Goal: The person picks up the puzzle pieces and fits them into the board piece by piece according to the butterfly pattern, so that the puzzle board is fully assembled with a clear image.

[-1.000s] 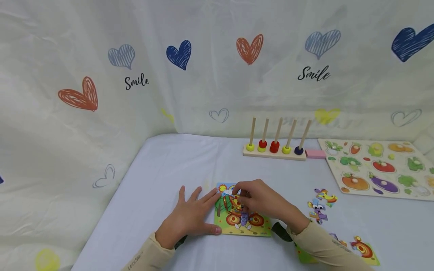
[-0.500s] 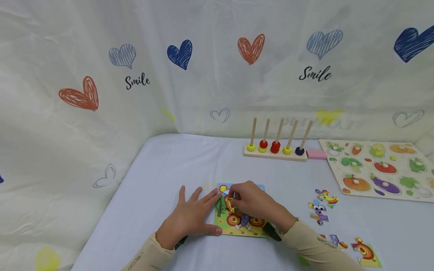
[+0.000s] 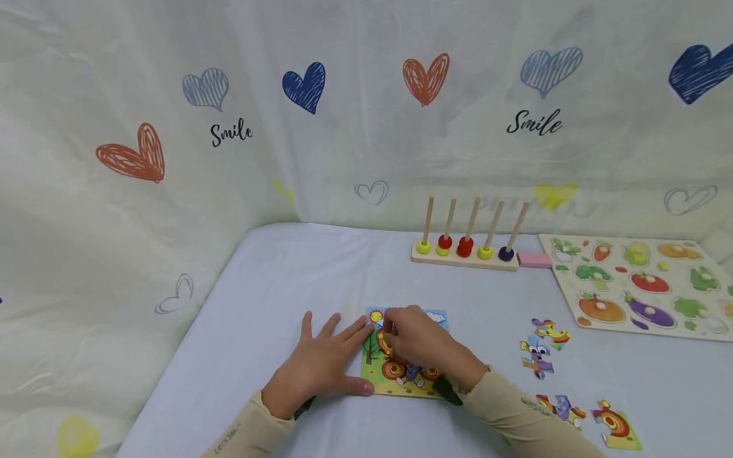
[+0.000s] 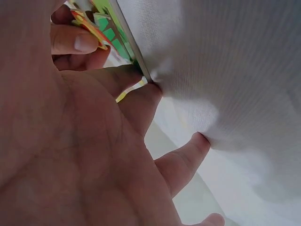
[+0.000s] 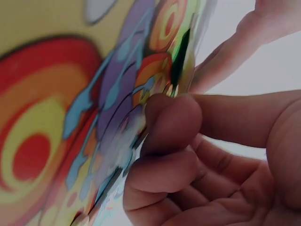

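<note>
- Above the upper left of the square, butterfly-printed puzzle board (image 3: pixel 395 387), the right hand (image 3: pixel 420 337) pinches a tilted red-and-yellow puzzle piece (image 4: pixel 88 28); best to align its outline and print, then press it flat;
- along the board's left edge, the left hand (image 3: pixel 322 364) lies spread, fingers straight; firm bracing should prevent sliding;
- farther right, loose multicoloured puzzle pieces (image 3: pixel 537 359) lie on white cloth (image 3: pixel 286 280).

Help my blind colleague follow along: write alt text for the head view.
A person's left hand spreads against the left edge of a colorful puzzle board while the right hand curls over it. Loose puzzle pieces lie to the right; a bead counter and vegetable board sit farther back.
</note>
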